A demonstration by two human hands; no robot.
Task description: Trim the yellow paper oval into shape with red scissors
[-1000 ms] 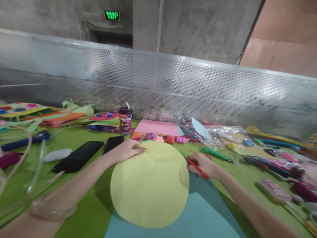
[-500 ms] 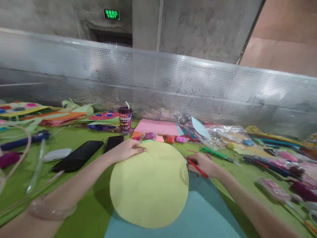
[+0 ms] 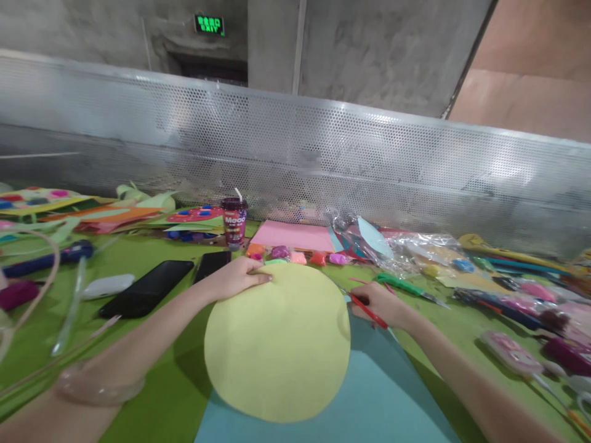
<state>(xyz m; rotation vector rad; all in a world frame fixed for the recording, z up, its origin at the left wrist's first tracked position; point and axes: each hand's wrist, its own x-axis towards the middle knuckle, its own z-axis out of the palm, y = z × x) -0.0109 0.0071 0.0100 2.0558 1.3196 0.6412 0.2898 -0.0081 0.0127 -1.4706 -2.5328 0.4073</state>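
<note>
Paper circle (image 3: pixel 277 344), yellow, is pinched at its far edge by your left hand (image 3: pixel 237 278); your right hand (image 3: pixel 384 303) grips red-handled scissors (image 3: pixel 375 316) beside its right edge.

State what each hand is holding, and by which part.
Left hand: the yellow paper circle, by its upper-left edge. Right hand: the red scissors, by the handles.
</note>
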